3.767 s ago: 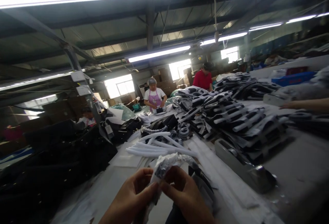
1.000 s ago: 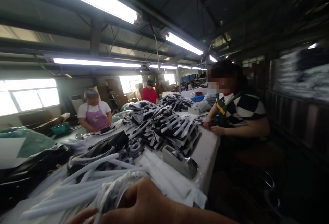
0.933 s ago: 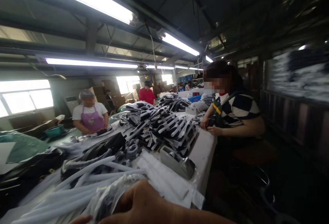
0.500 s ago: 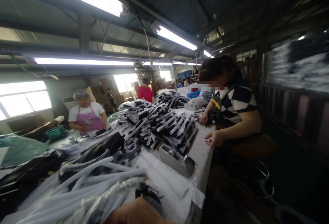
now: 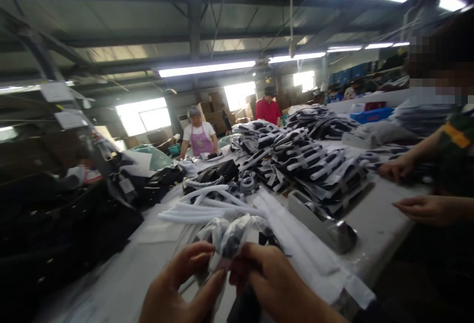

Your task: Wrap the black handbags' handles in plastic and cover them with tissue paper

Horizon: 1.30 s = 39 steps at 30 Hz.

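Pinching a plastic-wrapped dark piece (image 5: 229, 236), long axis upward and away, left hand (image 5: 177, 288) and right hand (image 5: 274, 283).

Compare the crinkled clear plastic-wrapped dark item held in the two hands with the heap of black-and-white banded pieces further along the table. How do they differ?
The crinkled clear plastic-wrapped dark item is single and raised, pinched between the left hand and right hand; the heap of black-and-white banded pieces is many pieces lying untouched on the white table. The item is sheathed in film; whether the heap's pieces are wrapped is unclear. Both are mostly dark.
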{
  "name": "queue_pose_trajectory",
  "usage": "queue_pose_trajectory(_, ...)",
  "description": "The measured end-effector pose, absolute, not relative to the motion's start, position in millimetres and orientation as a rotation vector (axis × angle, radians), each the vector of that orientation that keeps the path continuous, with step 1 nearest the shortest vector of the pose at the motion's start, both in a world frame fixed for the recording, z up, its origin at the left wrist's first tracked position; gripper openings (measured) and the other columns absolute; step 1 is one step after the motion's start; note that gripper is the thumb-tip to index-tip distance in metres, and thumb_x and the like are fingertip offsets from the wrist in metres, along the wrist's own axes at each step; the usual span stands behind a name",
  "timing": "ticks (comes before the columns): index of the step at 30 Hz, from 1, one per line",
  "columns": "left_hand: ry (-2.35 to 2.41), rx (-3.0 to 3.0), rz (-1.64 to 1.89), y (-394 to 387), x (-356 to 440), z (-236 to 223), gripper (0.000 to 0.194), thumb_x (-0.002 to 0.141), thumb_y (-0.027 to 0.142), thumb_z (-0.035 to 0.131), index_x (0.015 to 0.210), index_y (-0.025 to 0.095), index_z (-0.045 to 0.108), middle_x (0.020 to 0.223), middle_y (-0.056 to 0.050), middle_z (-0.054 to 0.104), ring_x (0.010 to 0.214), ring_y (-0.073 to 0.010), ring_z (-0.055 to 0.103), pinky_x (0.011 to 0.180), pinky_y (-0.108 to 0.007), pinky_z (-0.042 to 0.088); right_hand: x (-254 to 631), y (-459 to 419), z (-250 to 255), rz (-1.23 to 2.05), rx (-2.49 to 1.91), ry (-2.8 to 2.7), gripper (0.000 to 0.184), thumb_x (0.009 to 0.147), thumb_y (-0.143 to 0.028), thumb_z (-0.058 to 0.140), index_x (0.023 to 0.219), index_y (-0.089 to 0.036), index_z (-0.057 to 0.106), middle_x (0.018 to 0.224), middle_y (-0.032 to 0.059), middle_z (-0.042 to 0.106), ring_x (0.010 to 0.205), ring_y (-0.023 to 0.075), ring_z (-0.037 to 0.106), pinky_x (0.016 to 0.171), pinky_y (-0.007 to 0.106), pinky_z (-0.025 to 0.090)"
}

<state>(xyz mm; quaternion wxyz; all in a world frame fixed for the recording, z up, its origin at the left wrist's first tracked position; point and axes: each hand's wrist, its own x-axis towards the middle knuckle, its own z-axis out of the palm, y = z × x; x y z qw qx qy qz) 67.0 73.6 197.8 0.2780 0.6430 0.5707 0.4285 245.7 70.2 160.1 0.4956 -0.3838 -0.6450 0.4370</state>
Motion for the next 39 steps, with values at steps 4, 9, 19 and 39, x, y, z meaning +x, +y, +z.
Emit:
queue_pose_trajectory(4, 1.443, 1.677, 1.099, 67, 70, 208, 0.038, 0.065, 0.046, 0.079, 0.095, 0.027, 0.067, 0.091, -0.003, 0.079, 0.095, -0.0290, 0.073, 0.088, -0.034, 0.055, 251, 69, 166, 0.892, -1.070, -1.612, 0.025, 0.079, -0.006, 0.048, 0.090, -0.022, 0.064, 0.075, -0.0012, 0.074, 0.067, 0.0162, 0.069, 0.064, 0.024, 0.049)
queue_pose_trajectory(9, 1.319, 1.477, 1.025, 69, 67, 205, 0.047, 0.067, 0.050, 0.079, 0.103, 0.024, 0.062, 0.091, -0.005, 0.079, 0.079, -0.0244, 0.074, 0.068, -0.029, 0.056, 249, 74, 168, 1.088, -0.947, -1.498, 0.024, 0.081, -0.009, 0.056, 0.097, -0.023, 0.069, 0.083, -0.0019, 0.075, 0.071, 0.0164, 0.068, 0.065, 0.025, 0.052)
queue_pose_trajectory(19, 1.044, 1.144, 1.017, 77, 57, 200, 0.054, 0.065, 0.045, 0.087, 0.106, 0.021, 0.060, 0.086, -0.005, 0.078, 0.077, -0.0164, 0.071, 0.068, -0.021, 0.052, 229, 103, 141, 1.519, -0.566, -1.161, 0.028, 0.076, -0.039, 0.082, 0.088, -0.015, 0.074, 0.081, 0.0026, 0.072, 0.077, 0.0162, 0.066, 0.079, 0.031, 0.055)
queue_pose_trajectory(39, 0.988, 1.560, 1.029, 104, 30, 211, 0.032, 0.074, 0.030, 0.079, 0.099, 0.022, 0.062, 0.089, 0.000, 0.065, 0.076, -0.0131, 0.064, 0.060, -0.020, 0.051, 201, 84, 185, 1.511, -0.885, -1.094, 0.035, 0.086, -0.045, 0.071, 0.113, -0.023, 0.072, 0.115, 0.0084, 0.073, 0.111, 0.0277, 0.066, 0.104, 0.044, 0.048)
